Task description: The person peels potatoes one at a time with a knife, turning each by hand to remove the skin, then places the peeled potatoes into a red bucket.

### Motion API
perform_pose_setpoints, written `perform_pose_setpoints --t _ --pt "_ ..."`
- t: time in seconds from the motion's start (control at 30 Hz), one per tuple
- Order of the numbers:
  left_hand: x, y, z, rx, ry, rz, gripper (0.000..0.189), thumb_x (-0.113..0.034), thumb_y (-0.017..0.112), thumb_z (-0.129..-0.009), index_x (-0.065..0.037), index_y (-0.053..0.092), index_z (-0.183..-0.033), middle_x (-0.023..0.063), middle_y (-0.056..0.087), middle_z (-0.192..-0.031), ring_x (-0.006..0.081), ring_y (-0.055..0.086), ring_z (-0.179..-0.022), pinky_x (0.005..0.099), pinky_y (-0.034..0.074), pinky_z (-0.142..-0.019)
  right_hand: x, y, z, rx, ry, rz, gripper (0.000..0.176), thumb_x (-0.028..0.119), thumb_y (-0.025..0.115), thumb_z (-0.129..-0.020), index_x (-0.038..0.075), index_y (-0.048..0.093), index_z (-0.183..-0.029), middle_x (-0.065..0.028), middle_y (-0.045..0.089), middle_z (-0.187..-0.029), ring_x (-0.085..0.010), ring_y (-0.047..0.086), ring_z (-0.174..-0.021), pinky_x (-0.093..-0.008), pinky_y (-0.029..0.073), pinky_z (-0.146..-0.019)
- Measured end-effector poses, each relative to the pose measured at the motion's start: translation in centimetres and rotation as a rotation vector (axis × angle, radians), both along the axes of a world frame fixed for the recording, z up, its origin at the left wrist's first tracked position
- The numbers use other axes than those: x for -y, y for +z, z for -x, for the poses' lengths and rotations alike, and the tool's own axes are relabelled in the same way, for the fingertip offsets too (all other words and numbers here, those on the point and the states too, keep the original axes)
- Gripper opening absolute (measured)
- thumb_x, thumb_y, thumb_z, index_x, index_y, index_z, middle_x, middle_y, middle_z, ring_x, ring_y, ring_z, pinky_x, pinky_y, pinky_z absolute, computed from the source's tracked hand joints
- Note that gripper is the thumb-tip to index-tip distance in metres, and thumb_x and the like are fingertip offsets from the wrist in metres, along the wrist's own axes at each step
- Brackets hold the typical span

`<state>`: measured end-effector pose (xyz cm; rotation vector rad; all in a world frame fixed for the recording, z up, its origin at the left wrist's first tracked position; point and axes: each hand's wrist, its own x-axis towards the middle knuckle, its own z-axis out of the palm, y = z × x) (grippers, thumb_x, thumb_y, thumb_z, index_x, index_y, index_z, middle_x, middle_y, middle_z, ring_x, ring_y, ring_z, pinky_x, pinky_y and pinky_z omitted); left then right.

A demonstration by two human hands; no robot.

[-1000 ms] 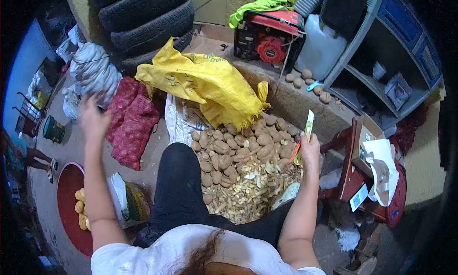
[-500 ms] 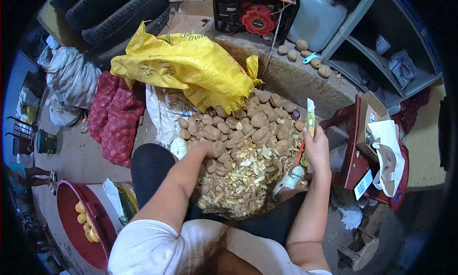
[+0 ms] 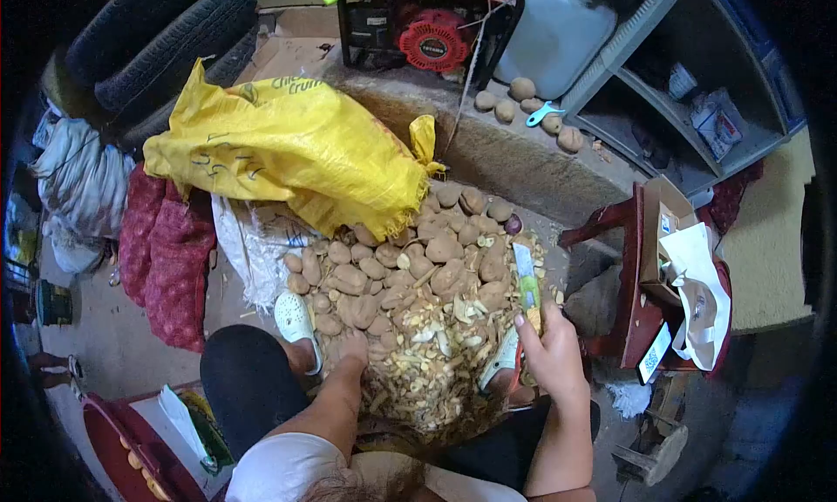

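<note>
Head cam, L hand low @ potatoes, grip unclear, R hand clasping tool

The right hand is curled, left arm outstretched.

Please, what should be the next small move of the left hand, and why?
Probably the left hand should pick up one potato: it is low beside the potatoes, while the right hand holds a tool upright near the peelings.
</note>
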<state>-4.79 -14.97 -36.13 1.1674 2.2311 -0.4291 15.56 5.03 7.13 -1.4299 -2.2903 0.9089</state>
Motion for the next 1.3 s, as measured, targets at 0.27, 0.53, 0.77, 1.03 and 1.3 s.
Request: perform_pose_setpoints --t 0.27,0.53,0.77,1.03,1.3 --pt "-3.7 11.4 0.6 0.229 0.132 0.142 0.041 -0.019 0.059 -0.072 0.0 0.045 -0.105 0.0169 0.052 -0.101 0.0287 0.052 -0.096 0.0363 0.044 -0.079 -0.3 -0.1 0.2 0.022 -0.039 0.001 0.03 0.025 0.054 -0.079 -0.003 0.044 -0.079 -0.0257 0.052 -0.066 -0.0423 0.052 -0.065 -0.044 0.041 -0.057" --pt "-11.9 22.7 2.3 2.166 0.839 -0.421 0.057 -0.01 0.054 -0.071 -0.008 0.034 -0.124 0.0148 0.05 -0.109 0.0306 0.05 -0.101 0.0491 0.036 -0.089 -3.4 -0.1 -0.9 -0.382 -0.433 0.001 0.029 0.026 0.054 -0.08 -0.002 0.05 -0.083 -0.0154 0.057 -0.073 -0.024 0.055 -0.067 -0.0337 0.042 -0.062" --pt "-15.3 35.9 0.2 2.073 0.976 -0.486 0.039 -0.034 0.041 -0.086 -0.006 0.044 -0.113 0.0144 0.053 -0.105 0.0293 0.053 -0.095 0.0487 0.041 -0.083 -1.8 0.0 1.9 -0.552 -0.444 0.078 0.025 0.022 0.053 -0.081 -0.003 0.052 -0.087 -0.0101 0.057 -0.074 -0.0162 0.051 -0.068 -0.0305 0.041 -0.064" --pt "-12.6 41.1 -2.2 1.983 1.13 -0.537 0.03 -0.026 0.035 -0.089 -0.007 0.045 -0.109 0.0113 0.05 -0.112 0.0257 0.05 -0.102 0.048 0.038 -0.086 -2.3 -1.6 3.7 -0.67 -0.517 -0.057 0.026 0.023 0.052 -0.081 -0.003 0.05 -0.084 -0.015 0.057 -0.074 -0.0247 0.055 -0.068 -0.034 0.041 -0.064" --pt "-14.0 39.4 -3.6 1.93 1.175 -0.54 0.03 -0.034 0.038 -0.088 -0.01 0.048 -0.102 0.0088 0.056 -0.098 0.0238 0.054 -0.092 0.0484 0.04 -0.082 -1.9 -1.3 5.6 -0.761 -0.559 -0.306 0.023 0.019 0.052 -0.082 -0.003 0.046 -0.083 -0.0161 0.055 -0.073 -0.0276 0.054 -0.065 -0.0363 0.041 -0.063"
